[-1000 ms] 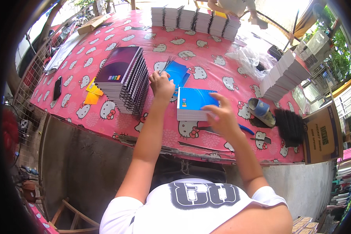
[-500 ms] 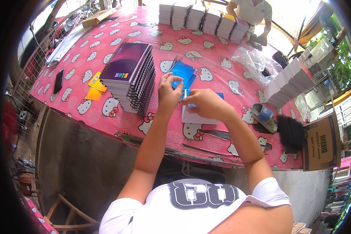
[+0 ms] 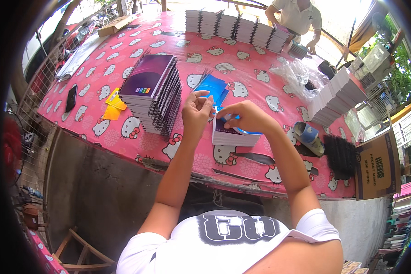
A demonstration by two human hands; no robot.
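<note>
Both forearms (image 3: 174, 178) reach forward here, angling inward, left grip (image 3: 197, 109) curled, right grip (image 3: 247, 115) bent in alongside, the two of them nearly touching

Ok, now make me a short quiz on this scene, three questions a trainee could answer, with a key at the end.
1. Multiple choice: which are the left hand and right hand closest to?
a) the phone
b) the stack of small pads
c) the plastic bag
2. True or false: the tall pile of purple notebooks stands to the left of the left hand.
3. Fill in the blank: the background colour of the tablecloth is ____.

Key: 1. b; 2. true; 3. pink.
</note>
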